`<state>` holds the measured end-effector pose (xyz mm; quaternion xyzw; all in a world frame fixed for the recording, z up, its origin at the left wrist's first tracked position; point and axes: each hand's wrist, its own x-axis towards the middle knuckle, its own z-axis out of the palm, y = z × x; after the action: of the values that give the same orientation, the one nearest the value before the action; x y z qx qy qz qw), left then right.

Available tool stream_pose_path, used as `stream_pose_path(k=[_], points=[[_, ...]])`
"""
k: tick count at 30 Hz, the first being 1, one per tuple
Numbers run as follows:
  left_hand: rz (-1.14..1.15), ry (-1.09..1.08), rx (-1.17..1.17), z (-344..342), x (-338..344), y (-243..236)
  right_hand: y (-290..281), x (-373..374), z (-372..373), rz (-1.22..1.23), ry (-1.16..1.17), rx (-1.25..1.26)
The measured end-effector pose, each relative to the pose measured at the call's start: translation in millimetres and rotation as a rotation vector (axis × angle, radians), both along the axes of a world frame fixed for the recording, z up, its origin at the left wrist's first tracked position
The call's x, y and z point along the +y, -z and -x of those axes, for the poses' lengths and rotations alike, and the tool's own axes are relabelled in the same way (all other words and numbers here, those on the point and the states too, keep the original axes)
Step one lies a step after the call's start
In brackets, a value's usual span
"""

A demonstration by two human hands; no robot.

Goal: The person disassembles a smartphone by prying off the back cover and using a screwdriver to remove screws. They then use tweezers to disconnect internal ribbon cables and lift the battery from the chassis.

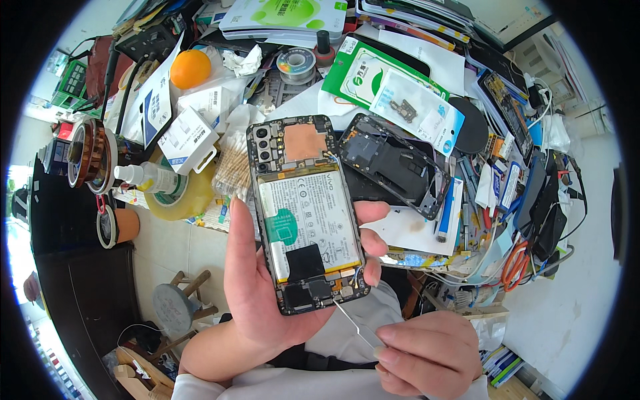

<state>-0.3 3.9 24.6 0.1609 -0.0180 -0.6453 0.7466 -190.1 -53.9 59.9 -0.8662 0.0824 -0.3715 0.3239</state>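
Observation:
My left hand [257,293] cradles an opened smartphone [317,220] from below, thumb along its left edge and fingers around its right. The back cover is off, baring a white battery [307,207] with a green patch, a copper-coloured sheet [305,142] and a row of camera lenses [263,145]. My right hand [430,353] pinches slim metal tweezers [363,333]. Their fine tip meets the phone's lower edge, by the small circuit board [320,290] at the bottom; whether it touches a part is too small to tell. Behind the phone lies a black phone frame [393,163].
The cluttered bench holds cotton swabs [235,160], a white bottle [150,179], a tape roll [180,203], a solder spool [296,65], an orange [191,69] and a bagged small part [417,110]. Tools and cables [517,263] crowd the right. A stool [175,307] stands below left.

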Motion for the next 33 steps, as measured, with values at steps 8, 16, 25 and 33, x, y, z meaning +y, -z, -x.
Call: stream_pose_path(k=[8,16,25,33], points=[[0.035,0.000,-0.018,0.5,0.6,4.2,2.7,-2.1,-0.9,-0.027,-0.003,-0.021],[0.040,-0.015,-0.063,1.0,0.0,3.1,1.1,-2.1,2.8,-0.026,-0.005,0.046],[0.053,-0.006,-0.053,1.0,-0.3,3.9,3.8,3.2,6.1,-0.065,0.019,0.020],[0.059,-0.084,-0.084,2.2,-1.0,1.9,2.1,7.0,-10.8,0.024,0.046,-0.009]])
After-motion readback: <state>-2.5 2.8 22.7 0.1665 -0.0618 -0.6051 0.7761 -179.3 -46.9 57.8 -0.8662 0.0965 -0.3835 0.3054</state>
